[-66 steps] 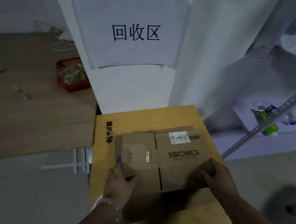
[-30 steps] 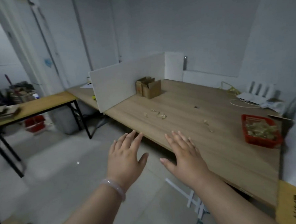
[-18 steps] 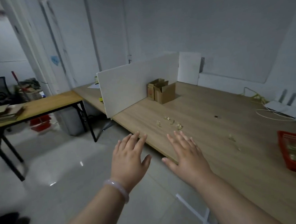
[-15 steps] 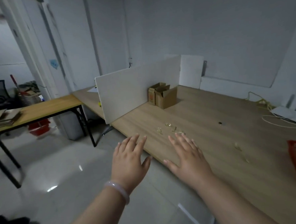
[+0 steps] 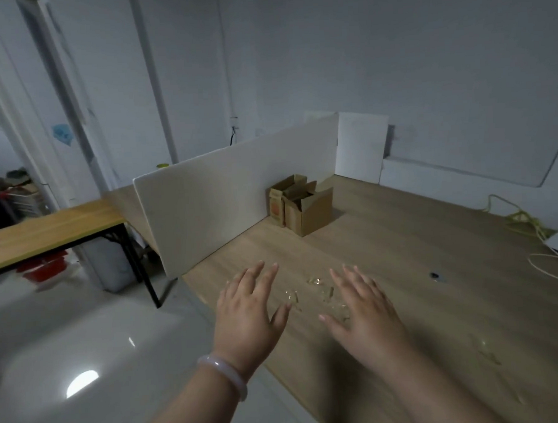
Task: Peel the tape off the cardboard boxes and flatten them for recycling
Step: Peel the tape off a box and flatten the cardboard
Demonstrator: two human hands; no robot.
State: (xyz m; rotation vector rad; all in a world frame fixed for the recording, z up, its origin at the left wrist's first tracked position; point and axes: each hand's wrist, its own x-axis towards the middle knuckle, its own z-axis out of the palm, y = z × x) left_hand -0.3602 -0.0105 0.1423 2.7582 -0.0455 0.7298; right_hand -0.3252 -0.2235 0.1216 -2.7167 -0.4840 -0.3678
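Head view: the flattened box seen two seconds back is out of sight, and the person now faces the bench (image 5: pixel 435 261). The left hand (image 5: pixel 247 313) and right hand (image 5: pixel 364 317) are empty, fingers (image 5: pixel 258 274) spread apart, and nearer the bench than before. Two open boxes (image 5: pixel 303 206) stand at 12 o'clock, well apart from the hands; likely they are next.

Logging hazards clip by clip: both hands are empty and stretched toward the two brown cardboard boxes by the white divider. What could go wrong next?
The crumpled clear tape scraps lie on the light wooden table between the open left hand and right hand; they could stick to the palms. The open brown cardboard boxes stand far back against the white divider panel; a long reach might bump it.
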